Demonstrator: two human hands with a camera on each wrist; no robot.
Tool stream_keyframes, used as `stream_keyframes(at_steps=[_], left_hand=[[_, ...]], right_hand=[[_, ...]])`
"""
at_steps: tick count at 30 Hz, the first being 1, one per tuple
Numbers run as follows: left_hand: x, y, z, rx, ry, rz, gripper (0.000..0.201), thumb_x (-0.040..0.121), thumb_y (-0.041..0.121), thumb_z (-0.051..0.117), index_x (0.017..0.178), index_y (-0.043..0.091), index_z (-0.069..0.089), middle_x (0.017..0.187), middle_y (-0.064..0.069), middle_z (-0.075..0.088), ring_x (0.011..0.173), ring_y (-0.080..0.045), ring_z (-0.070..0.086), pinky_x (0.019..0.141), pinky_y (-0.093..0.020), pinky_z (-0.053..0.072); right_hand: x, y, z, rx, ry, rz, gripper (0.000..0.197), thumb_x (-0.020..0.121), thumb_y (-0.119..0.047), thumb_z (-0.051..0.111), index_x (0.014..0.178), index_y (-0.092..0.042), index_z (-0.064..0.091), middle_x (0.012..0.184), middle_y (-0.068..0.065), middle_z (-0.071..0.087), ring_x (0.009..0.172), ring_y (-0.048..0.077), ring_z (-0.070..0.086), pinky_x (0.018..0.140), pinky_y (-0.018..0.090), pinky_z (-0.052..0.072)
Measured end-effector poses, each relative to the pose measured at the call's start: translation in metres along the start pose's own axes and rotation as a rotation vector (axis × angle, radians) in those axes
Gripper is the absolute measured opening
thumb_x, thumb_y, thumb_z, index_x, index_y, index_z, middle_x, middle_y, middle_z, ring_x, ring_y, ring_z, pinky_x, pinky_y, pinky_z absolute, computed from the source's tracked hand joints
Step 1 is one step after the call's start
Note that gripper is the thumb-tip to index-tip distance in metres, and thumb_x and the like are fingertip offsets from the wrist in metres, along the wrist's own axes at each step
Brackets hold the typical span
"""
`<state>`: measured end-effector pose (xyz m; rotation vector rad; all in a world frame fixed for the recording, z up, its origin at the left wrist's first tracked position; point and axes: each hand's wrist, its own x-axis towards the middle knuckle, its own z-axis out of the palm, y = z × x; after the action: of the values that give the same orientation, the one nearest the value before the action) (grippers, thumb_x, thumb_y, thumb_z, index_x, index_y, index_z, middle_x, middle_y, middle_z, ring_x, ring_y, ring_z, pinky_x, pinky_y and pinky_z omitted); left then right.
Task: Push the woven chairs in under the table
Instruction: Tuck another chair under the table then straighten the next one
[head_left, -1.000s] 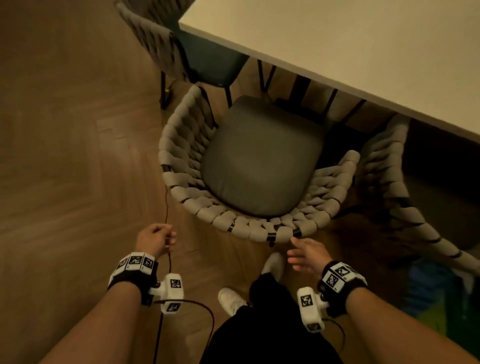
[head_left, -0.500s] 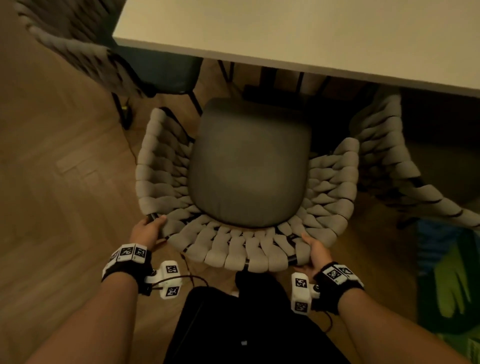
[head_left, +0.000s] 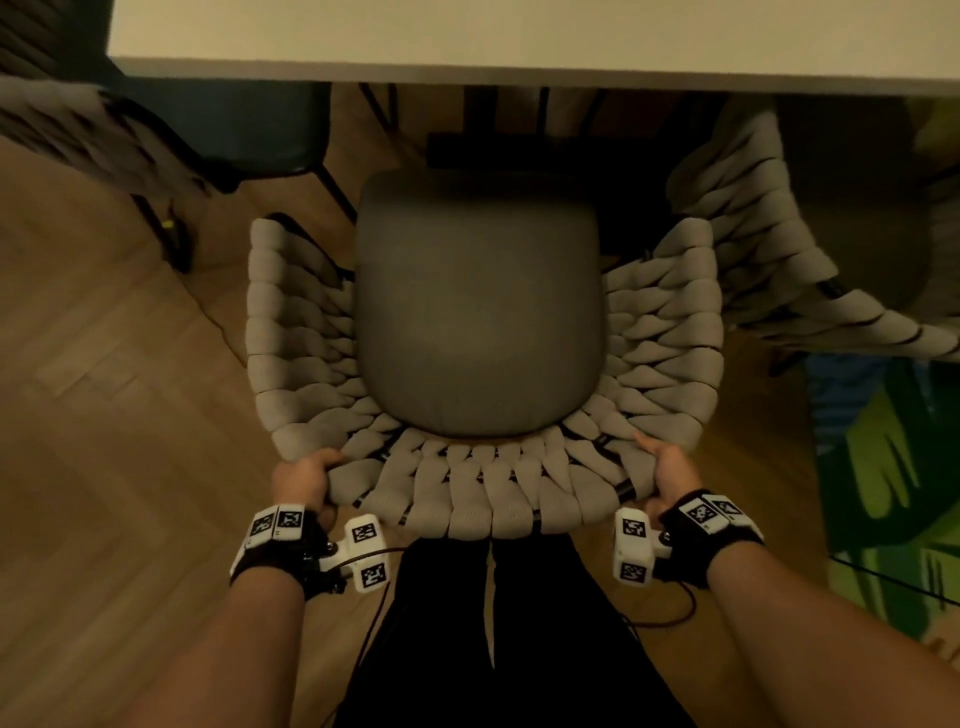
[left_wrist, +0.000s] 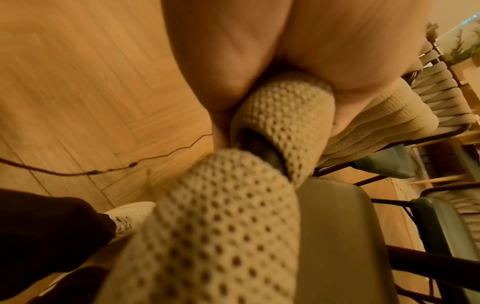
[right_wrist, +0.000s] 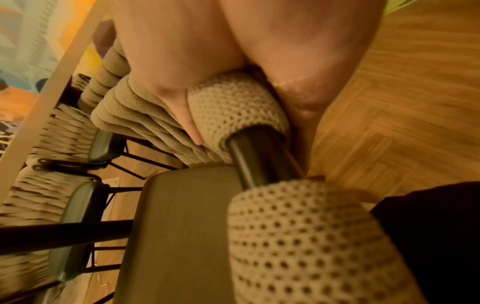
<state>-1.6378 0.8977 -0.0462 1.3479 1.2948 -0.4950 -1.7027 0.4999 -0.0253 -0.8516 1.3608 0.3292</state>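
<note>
Now clamped on the woven chair (head_left: 483, 332) at both rear corners, where a second ago hung free just short of it. Left hand (head_left: 304, 475) wrapped round the back rim, fingers (head_left: 330, 460) curled over a woven strap; close up, thumb and fingers pinching that strap (left_wrist: 283, 115) between them. Right hand (head_left: 670, 473) likewise curled round the opposite corner, beside the bare black frame tube (right_wrist: 259, 158). Squared up to the table (head_left: 519, 36) compared with the earlier angled view, and closer: front of the grey seat cushion (head_left: 480, 306) lying near the table edge but not yet beneath it, whole seat in plain sight. Grip secured, then; push likely just beginning, with most of the travel left. Flanked by two neighbouring woven chairs, one at left (head_left: 78, 135) partly under the top, one at right (head_left: 769, 249) angled close to the armrest, so a straight shove needed to avoid snagging. Thin cable (left_wrist: 103, 170) trailing across the wood floor (head_left: 104, 415) near the feet.
</note>
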Motion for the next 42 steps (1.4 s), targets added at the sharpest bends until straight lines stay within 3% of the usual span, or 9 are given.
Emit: stream_keyframes(at_steps=[2, 6, 14, 19, 22, 26, 30, 35, 42], left_hand=[[-0.006, 0.000, 0.003, -0.019, 0.029, 0.047, 0.041, 0.070, 0.002, 0.068, 0.111, -0.001, 0.065, 0.100, -0.019, 0.071, 0.088, -0.037, 0.070, 0.078, -0.049, 0.058], [-0.017, -0.001, 0.008, -0.083, 0.022, 0.104, 0.030, 0.074, -0.007, 0.061, 0.103, -0.003, 0.064, 0.092, -0.016, 0.069, 0.082, -0.032, 0.068, 0.069, -0.039, 0.056], [-0.038, 0.006, 0.016, -0.180, -0.048, 0.162, 0.018, 0.074, -0.012, 0.055, 0.069, 0.005, 0.053, 0.072, -0.010, 0.052, 0.067, -0.024, 0.058, 0.054, -0.028, 0.054], [-0.042, 0.018, 0.030, -0.152, -0.089, 0.174, 0.018, 0.077, -0.003, 0.059, 0.093, 0.005, 0.058, 0.088, -0.014, 0.057, 0.063, -0.017, 0.062, 0.052, -0.025, 0.055], [-0.032, 0.035, 0.051, -0.137, -0.105, 0.182, 0.039, 0.066, 0.008, 0.063, 0.104, 0.007, 0.055, 0.101, -0.015, 0.058, 0.078, -0.025, 0.062, 0.068, -0.034, 0.055], [-0.026, 0.065, 0.088, -0.141, -0.088, 0.182, 0.021, 0.069, -0.001, 0.059, 0.089, 0.003, 0.058, 0.086, -0.013, 0.059, 0.073, -0.030, 0.064, 0.070, -0.041, 0.056], [-0.005, 0.093, 0.118, -0.172, -0.072, 0.144, 0.046, 0.053, -0.002, 0.063, 0.098, -0.006, 0.062, 0.097, -0.022, 0.060, 0.101, -0.048, 0.065, 0.082, -0.070, 0.050], [0.008, 0.122, 0.152, -0.097, -0.087, 0.152, 0.029, 0.066, -0.003, 0.058, 0.094, 0.005, 0.060, 0.089, -0.018, 0.056, 0.081, -0.032, 0.063, 0.073, -0.045, 0.055], [0.062, 0.139, 0.167, 0.000, -0.032, 0.077, 0.037, 0.059, 0.015, 0.064, 0.096, 0.011, 0.059, 0.095, -0.014, 0.061, 0.090, -0.031, 0.064, 0.076, -0.046, 0.058]], right_hand=[[0.002, 0.002, -0.001, -0.001, 0.044, -0.021, 0.039, 0.079, -0.025, 0.070, 0.117, -0.020, 0.067, 0.111, 0.014, 0.072, 0.099, 0.039, 0.069, 0.089, 0.064, 0.050], [0.030, 0.009, -0.021, 0.010, 0.089, -0.049, 0.083, 0.036, -0.020, 0.088, 0.116, -0.017, 0.068, 0.115, 0.015, 0.070, 0.098, 0.042, 0.068, 0.086, 0.063, 0.052], [0.004, -0.017, -0.019, 0.124, 0.050, -0.150, 0.068, 0.054, -0.003, 0.074, 0.121, -0.009, 0.063, 0.115, 0.021, 0.069, 0.098, 0.043, 0.068, 0.087, 0.063, 0.051], [-0.010, -0.042, -0.026, 0.146, 0.017, -0.194, 0.061, 0.063, -0.001, 0.070, 0.123, -0.008, 0.061, 0.116, 0.021, 0.068, 0.100, 0.043, 0.068, 0.089, 0.061, 0.052], [-0.003, -0.063, -0.016, 0.169, 0.005, -0.215, 0.050, 0.070, 0.003, 0.065, 0.119, -0.005, 0.062, 0.112, 0.022, 0.069, 0.097, 0.043, 0.068, 0.090, 0.060, 0.052], [0.019, -0.094, 0.003, 0.164, 0.014, -0.243, 0.049, 0.068, 0.002, 0.067, 0.116, -0.006, 0.065, 0.111, 0.022, 0.070, 0.095, 0.043, 0.069, 0.087, 0.059, 0.054], [0.049, -0.124, 0.020, 0.164, 0.050, -0.240, 0.060, 0.058, -0.001, 0.072, 0.118, -0.006, 0.064, 0.109, 0.021, 0.071, 0.091, 0.043, 0.070, 0.084, 0.060, 0.055], [0.082, -0.151, 0.038, 0.136, 0.046, -0.221, 0.063, 0.054, -0.004, 0.073, 0.116, -0.007, 0.066, 0.110, 0.020, 0.071, 0.092, 0.043, 0.070, 0.085, 0.059, 0.055], [0.091, -0.183, 0.060, 0.037, 0.191, -0.223, 0.064, 0.058, -0.007, 0.073, 0.121, -0.009, 0.061, 0.107, 0.019, 0.069, 0.088, 0.040, 0.069, 0.076, 0.062, 0.056]])
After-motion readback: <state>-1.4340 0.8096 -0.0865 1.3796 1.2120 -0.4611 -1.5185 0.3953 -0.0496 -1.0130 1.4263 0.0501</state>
